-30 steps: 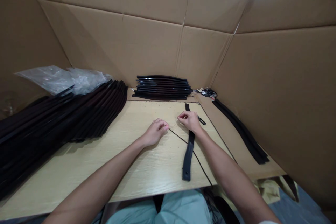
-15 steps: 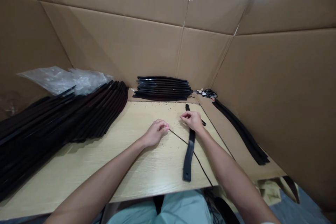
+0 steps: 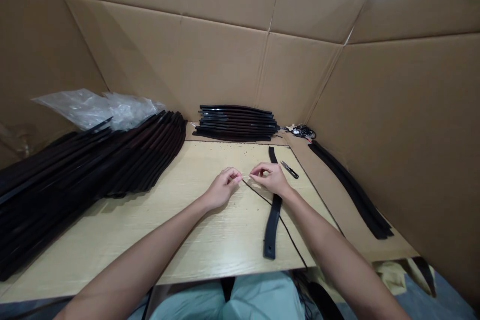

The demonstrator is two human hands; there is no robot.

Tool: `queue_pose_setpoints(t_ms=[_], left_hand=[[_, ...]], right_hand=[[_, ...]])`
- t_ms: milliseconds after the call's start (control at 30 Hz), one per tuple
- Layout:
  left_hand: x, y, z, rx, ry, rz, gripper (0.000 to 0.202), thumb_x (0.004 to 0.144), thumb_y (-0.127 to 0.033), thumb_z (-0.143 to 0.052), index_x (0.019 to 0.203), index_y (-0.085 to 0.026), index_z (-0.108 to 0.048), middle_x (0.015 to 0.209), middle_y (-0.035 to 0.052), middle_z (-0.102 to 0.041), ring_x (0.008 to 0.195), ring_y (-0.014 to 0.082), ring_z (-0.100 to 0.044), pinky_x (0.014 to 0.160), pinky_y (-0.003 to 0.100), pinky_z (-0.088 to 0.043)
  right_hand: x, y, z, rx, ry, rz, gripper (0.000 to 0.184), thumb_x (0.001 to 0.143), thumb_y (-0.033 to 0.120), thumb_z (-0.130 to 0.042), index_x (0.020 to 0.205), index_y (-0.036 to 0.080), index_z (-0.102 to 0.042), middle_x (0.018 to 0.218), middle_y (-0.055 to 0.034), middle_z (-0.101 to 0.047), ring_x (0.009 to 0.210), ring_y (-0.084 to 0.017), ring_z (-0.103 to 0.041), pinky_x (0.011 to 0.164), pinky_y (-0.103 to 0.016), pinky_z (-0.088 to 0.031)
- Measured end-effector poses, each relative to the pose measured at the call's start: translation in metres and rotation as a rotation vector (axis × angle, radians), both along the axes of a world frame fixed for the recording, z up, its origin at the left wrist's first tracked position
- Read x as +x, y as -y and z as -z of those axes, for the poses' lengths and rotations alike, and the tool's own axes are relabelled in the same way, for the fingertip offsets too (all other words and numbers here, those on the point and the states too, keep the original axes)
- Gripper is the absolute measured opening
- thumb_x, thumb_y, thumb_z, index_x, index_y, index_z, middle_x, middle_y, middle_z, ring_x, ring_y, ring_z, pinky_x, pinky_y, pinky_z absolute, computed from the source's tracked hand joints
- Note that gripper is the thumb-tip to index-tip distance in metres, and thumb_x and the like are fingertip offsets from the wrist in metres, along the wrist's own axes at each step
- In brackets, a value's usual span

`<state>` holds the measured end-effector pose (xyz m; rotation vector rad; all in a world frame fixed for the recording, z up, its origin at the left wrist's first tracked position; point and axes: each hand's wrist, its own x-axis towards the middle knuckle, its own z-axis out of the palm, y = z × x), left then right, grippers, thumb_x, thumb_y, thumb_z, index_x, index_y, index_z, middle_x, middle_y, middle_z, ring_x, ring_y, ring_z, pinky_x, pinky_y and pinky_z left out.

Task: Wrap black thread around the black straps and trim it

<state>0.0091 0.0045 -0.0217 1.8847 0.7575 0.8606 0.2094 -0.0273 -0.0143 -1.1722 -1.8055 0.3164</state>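
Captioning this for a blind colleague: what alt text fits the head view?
The left hand and right hand are pinched close together at the end of a thin black cord, which crosses a black strip on a wooden table. Snips lie nearby, with stacks of black strips beyond, among cardboard walls.

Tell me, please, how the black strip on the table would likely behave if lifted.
The black strip probably flexes somewhat, since it lies in a gentle curve. Its matte, rubbery look suggests little slipping. Lying flat, it seems unlikely to roll.
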Motion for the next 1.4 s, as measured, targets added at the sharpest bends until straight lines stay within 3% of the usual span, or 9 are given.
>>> queue_pose_setpoints(t_ms=[333, 867, 1167, 1400], left_hand=[[0.0, 0.001, -0.001, -0.033, 0.008, -0.018, 0.019, 0.087, -0.036, -0.049, 0.082, -0.019, -0.056, 0.077, 0.0007, -0.055, 0.073, 0.0163, -0.049, 0.071, 0.028, -0.04], [0.0, -0.002, 0.0, -0.003, -0.021, 0.003, 0.021, 0.085, -0.037, -0.051, 0.074, -0.02, -0.055, 0.075, 0.0009, -0.053, 0.077, 0.0181, -0.05, 0.076, 0.031, -0.041], [0.001, -0.001, -0.008, -0.095, -0.027, 0.009, 0.027, 0.08, -0.045, -0.054, 0.072, -0.019, -0.054, 0.067, -0.0017, -0.05, 0.066, 0.0153, -0.046, 0.068, 0.029, -0.039], [0.001, -0.002, -0.008, -0.116, -0.014, 0.003, 0.023, 0.079, -0.041, -0.055, 0.07, -0.019, -0.056, 0.068, -0.0017, -0.052, 0.066, 0.0149, -0.048, 0.068, 0.029, -0.04]], right_hand=[[-0.006, 0.001, 0.001, 0.009, 0.027, -0.109, 0.023, 0.08, 0.038, -0.069, 0.084, 0.016, -0.075, 0.072, -0.0064, -0.073, 0.059, -0.015, -0.063, 0.054, -0.024, -0.05], [-0.013, 0.004, -0.002, 0.129, 0.257, -0.089, 0.019, 0.09, 0.026, -0.053, 0.084, 0.02, -0.07, 0.08, -0.0073, -0.073, 0.068, -0.018, -0.066, 0.065, -0.028, -0.05], [0.001, -0.002, -0.005, 0.052, 0.126, 0.078, 0.012, 0.084, 0.02, -0.057, 0.076, 0.019, -0.065, 0.075, -0.0051, -0.07, 0.066, -0.016, -0.062, 0.06, -0.025, -0.047], [0.002, -0.004, -0.004, -0.078, -0.041, 0.127, 0.01, 0.081, 0.023, -0.059, 0.073, 0.019, -0.064, 0.069, -0.0024, -0.068, 0.058, -0.014, -0.06, 0.054, -0.023, -0.046]])
